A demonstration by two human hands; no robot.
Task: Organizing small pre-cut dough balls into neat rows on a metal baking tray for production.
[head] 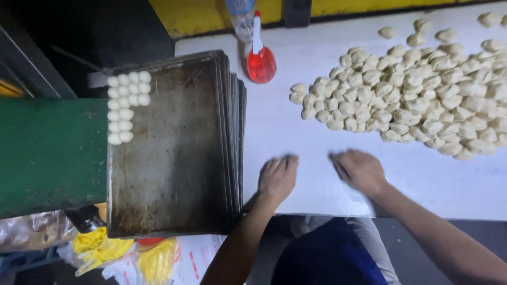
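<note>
Low in the middle of the frame, the left hand (277,177) and right hand (360,170) press palm-down on the white tabletop (296,132). Each grip is flat; whether dough hides under it, I cannot tell. Farther off, upper right, lie pale dough lumps (412,95). Left, round balls (127,105) sit on stacked trays (174,158).

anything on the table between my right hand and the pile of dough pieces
No. In the head view, only bare white table separates the right hand from the pile of dough pieces.
</note>
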